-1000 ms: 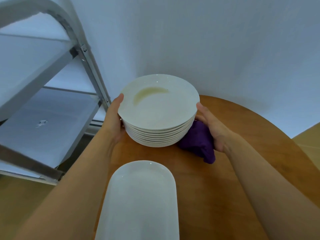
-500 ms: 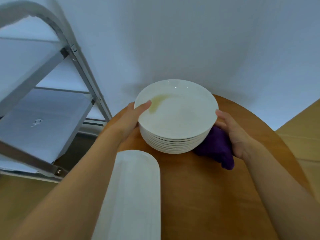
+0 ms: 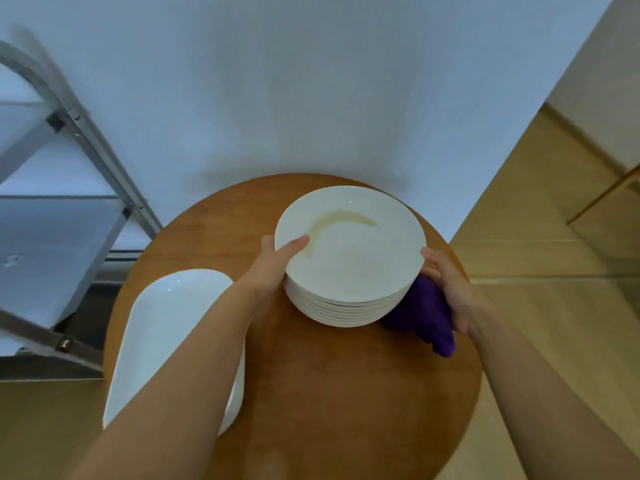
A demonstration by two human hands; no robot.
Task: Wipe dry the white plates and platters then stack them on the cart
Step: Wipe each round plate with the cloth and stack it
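Closest to the person, by the tabletop's near left edge, lies a long white platter (image 3: 162,327), partly hidden under the left arm. Past it, toward the far right edge of the round wooden table (image 3: 329,393), sits the stack of white plates (image 3: 349,271). The left hand (image 3: 273,268) presses on the stack's left side, thumb over the top plate's rim, fingers closed on the plates. The right hand (image 3: 450,289) cups the stack's right side and also squeezes a purple cloth (image 3: 426,317) (soft and floppy, so it bunches up) against the plates. The top plate shows a yellowish curved smear, so it looks wet or dirty and not yet wiped. Plates like these are likely hard, smooth, slippery when wet, and breakable, and a whole stack is probably heavy, so holding low on both sides seems safest. Farther off on the left stands the metal cart (image 3: 59,220), its slanted frame leg between table and shelf.
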